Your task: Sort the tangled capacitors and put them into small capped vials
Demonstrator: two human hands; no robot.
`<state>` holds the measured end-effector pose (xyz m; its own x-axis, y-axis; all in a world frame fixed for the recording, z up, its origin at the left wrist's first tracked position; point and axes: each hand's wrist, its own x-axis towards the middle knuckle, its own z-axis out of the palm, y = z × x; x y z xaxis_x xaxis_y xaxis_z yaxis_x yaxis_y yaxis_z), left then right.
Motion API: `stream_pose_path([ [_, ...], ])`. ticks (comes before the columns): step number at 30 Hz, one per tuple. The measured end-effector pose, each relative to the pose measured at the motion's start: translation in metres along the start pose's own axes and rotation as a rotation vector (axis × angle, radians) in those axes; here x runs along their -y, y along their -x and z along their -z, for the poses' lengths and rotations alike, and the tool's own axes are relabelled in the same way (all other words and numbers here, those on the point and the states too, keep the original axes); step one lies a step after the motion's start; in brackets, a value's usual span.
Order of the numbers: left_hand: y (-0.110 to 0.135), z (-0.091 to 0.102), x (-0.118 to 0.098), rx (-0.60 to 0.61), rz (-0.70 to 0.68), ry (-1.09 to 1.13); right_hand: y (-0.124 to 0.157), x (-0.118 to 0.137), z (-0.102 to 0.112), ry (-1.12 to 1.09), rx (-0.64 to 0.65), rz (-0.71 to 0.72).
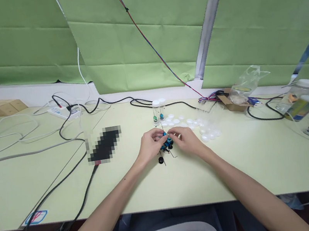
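Note:
My left hand (pixel 151 146) and my right hand (pixel 186 138) meet over the middle of the table, both with fingers closed in a pinch. Between the fingertips is a small shiny blue part (pixel 164 134), its exact kind too small to make out. Right below it lies a cluster of blue and black pieces (pixel 165 145), partly hidden by the fingers. A round black piece (pixel 161 160) sits nearer to me, and a thin bent metal rod (pixel 172 154) sticks out beside it. Just beyond the hands stand two clear, white-topped containers, one with a green item (pixel 155 118), one with a blue item (pixel 161 116).
Several white round caps (pixel 204 131) are scattered to the right. A blurred dark device (pixel 105 144) with a black cable lies left. At the back are a power strip (pixel 64 112) and cables; at right, a cardboard box (pixel 230 103) and a plastic jar (pixel 302 107).

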<state>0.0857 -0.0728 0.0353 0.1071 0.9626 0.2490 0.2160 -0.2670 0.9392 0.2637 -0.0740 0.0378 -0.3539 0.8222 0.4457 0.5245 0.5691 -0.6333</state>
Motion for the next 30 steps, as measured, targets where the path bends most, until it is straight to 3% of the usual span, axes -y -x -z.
stream_pose_path([
  [3, 0.0, 0.0, -0.003, 0.018, 0.096, 0.142, 0.001, 0.002, 0.0, -0.001, 0.04, 0.049],
  [6, 0.001, -0.001, -0.008, 0.009, 0.103, 0.213, 0.002, 0.003, -0.001, -0.011, 0.068, 0.072],
  [16, 0.005, -0.002, -0.015, -0.017, 0.021, 0.084, 0.003, 0.004, -0.009, -0.024, -0.011, 0.044],
  [25, 0.004, -0.001, -0.015, -0.006, 0.074, 0.051, 0.001, 0.001, -0.007, -0.063, -0.111, -0.033],
  [30, 0.004, 0.001, -0.012, -0.146, -0.062, -0.102, 0.0, 0.0, -0.005, -0.099, -0.163, -0.065],
])
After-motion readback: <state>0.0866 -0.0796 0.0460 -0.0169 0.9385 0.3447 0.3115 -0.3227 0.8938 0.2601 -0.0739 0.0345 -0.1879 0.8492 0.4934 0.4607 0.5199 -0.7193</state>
